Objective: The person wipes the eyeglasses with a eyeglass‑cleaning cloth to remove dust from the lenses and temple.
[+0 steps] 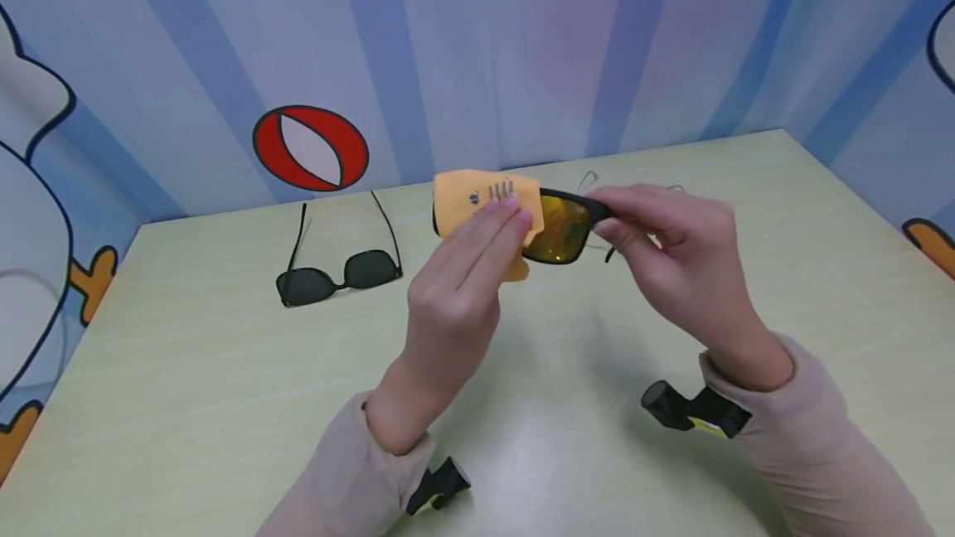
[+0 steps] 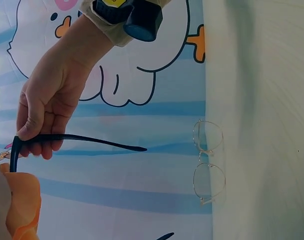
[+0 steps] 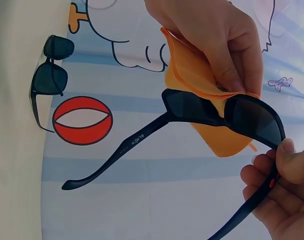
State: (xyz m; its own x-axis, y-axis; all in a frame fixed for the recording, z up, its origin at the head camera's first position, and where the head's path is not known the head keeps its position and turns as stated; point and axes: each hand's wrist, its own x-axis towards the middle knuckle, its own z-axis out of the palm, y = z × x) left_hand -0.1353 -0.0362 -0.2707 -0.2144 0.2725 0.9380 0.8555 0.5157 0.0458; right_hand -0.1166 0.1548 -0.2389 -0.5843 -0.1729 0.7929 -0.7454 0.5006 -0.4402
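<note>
My right hand [image 1: 679, 247] pinches black-framed sunglasses [image 1: 564, 230] at the hinge, beside an orange mirrored lens. They are raised above the table, with both temples unfolded in the right wrist view. My left hand [image 1: 455, 297] pinches an orange cloth [image 1: 466, 201] over the other lens, two fingers flat on its front. From the right wrist side, the cloth [image 3: 191, 65] is folded over the lens's top edge, and the left hand [image 3: 226, 35] covers part of it. In the left wrist view the right thumb lies against a straight black temple [image 2: 92, 139].
Dark sunglasses [image 1: 306, 287] lie on the table [image 1: 224, 404] to the left, temples pointing back. Thin wire-framed glasses [image 2: 209, 137] stand behind my right hand, largely hidden in the head view. A striped cartoon backdrop [image 1: 477, 48] rises at the table's back edge.
</note>
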